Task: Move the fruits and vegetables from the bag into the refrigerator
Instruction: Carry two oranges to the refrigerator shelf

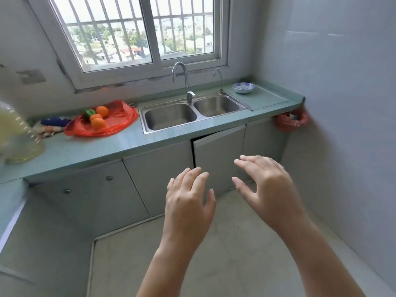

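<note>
A red plastic bag (120,120) lies spread open on the green counter, left of the sink. On it rest three oranges (98,123) and a green vegetable (89,112). My left hand (188,202) and my right hand (265,183) hover side by side in front of the lower cabinets, well below and to the right of the bag. Both hands are empty with fingers spread. No refrigerator is in view.
A double steel sink (192,114) with a tap (182,80) sits mid-counter. A blue-patterned bowl (243,87) stands at the right end. A large oil bottle (17,133) and cloths (53,125) are at the left. One cabinet door (218,159) hangs ajar. A red bag (291,122) hangs by the right wall.
</note>
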Tool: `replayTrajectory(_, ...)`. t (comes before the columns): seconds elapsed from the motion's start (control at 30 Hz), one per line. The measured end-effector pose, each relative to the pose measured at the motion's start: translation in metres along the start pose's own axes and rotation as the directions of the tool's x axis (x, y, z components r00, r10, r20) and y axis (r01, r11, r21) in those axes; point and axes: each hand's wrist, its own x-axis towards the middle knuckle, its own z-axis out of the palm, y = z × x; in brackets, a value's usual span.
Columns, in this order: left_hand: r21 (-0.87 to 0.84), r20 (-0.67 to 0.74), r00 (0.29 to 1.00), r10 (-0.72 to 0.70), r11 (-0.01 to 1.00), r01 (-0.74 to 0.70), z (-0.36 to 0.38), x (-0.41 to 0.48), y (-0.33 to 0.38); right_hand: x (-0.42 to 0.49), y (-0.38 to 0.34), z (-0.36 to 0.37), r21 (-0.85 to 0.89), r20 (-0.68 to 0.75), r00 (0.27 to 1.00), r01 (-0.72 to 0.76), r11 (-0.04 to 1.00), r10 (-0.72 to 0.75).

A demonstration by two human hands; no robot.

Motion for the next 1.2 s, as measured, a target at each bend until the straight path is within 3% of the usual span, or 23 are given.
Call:
replayTrajectory(0.2,0.079,-0.042,0.992,-0.12,0.989,0.123,0.01,0.028,-0.077,0.059,-0.024,0.082,0.115,0.087,0.992,0.078,0.99,-0.088)
replayTrajectory(0.57,0.146,-0.148,0.96,-0.239,0.955,0.26,0.027,0.186,-0.188,0.239,-0.044,0.207,0.295,0.044,0.965,0.235,0.926,-0.259)
replayTrajectory(0.73,0.177,-0.149,0.923,-0.354,0.909,0.377,0.034,0.203,-0.248,0.289,-0.062,0.272,0.358,0.084,0.934,0.296,0.885,-0.346)
replayTrajectory(0.9,0.205,-0.155,0.862,-0.482,0.838,0.506,0.026,0.21,-0.327,0.319,-0.101,0.341,0.383,0.135,0.903,0.333,0.862,-0.408)
replayTrajectory(1.2,0.194,-0.138,0.854,-0.502,0.832,0.52,0.002,0.255,-0.493,0.393,-0.202,0.458,0.373,0.152,0.88,0.37,0.851,-0.449)
